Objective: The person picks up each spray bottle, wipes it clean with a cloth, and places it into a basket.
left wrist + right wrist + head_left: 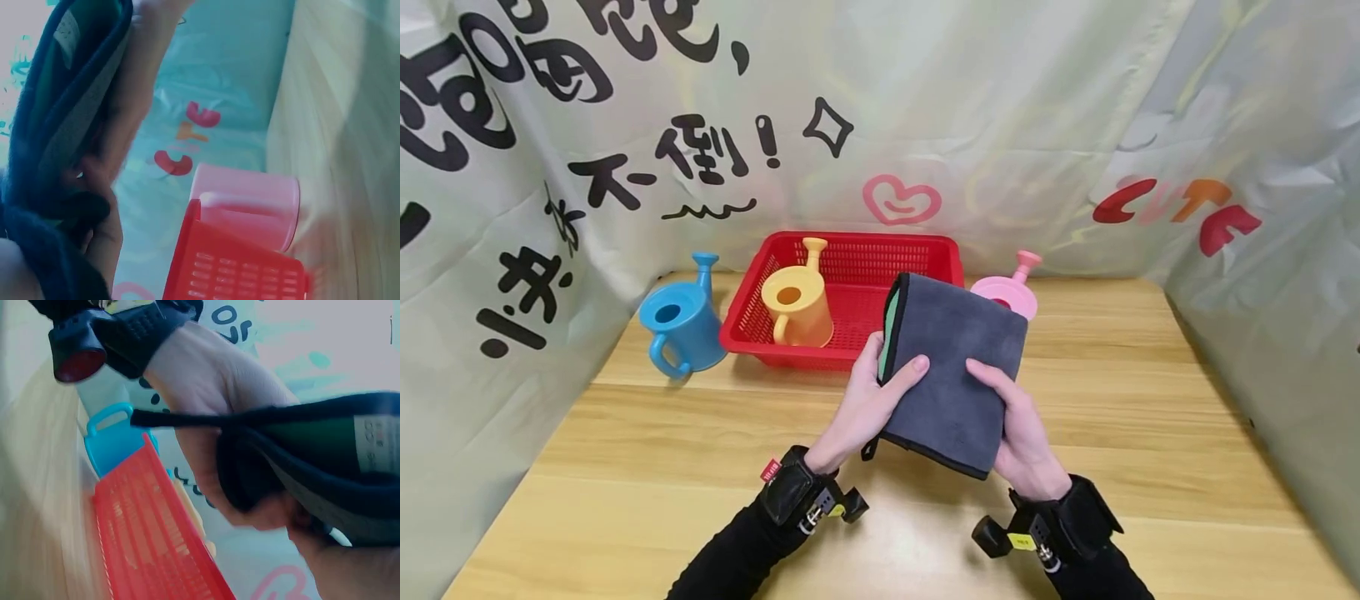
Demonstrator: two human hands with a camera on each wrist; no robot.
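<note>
A folded grey towel point(958, 367) with black edging and a green inner side is held above the table, tilted. My left hand point(876, 400) grips its left edge, thumb on the grey face and fingers behind. Across from it, my right hand point(1022, 437) grips the right edge in the same way. A black loop hangs from the towel's lower left corner. In the right wrist view, the towel's fold point(312, 450) shows green inside with a white label point(378, 444). The fingers behind the towel are mostly hidden in the head view.
Behind the towel stands a red basket point(850, 360) holding a yellow watering can point(805, 312). A blue watering can point(688, 329) is left of it. To the right is a pink watering can point(1011, 292), partly hidden by the towel. Printed cloth point(1015, 150) walls surround the wooden table point(1150, 417).
</note>
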